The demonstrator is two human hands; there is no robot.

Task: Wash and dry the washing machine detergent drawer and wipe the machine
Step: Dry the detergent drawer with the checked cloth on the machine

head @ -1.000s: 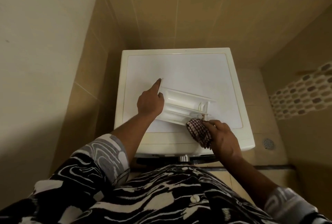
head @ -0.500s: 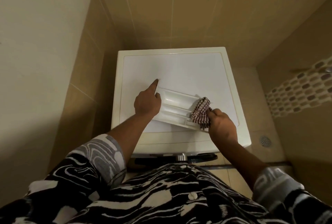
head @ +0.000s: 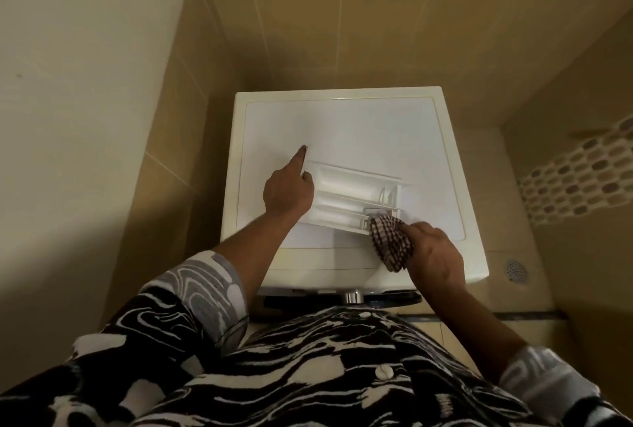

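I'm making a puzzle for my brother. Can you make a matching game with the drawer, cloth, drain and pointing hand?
1 white plastic detergent drawer
2 red-and-white checked cloth
3 round metal floor drain
4 left hand

A in the floor tiles
B bunched in the right hand
C lying on the white washing machine top
D holding the drawer's end, forefinger straight

Pairs: 1-C, 2-B, 3-A, 4-D

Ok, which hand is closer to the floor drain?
Right. The right hand, gripping the cloth, is over the machine front-right corner, nearest the floor drain; the left hand holds the drawer farther left.
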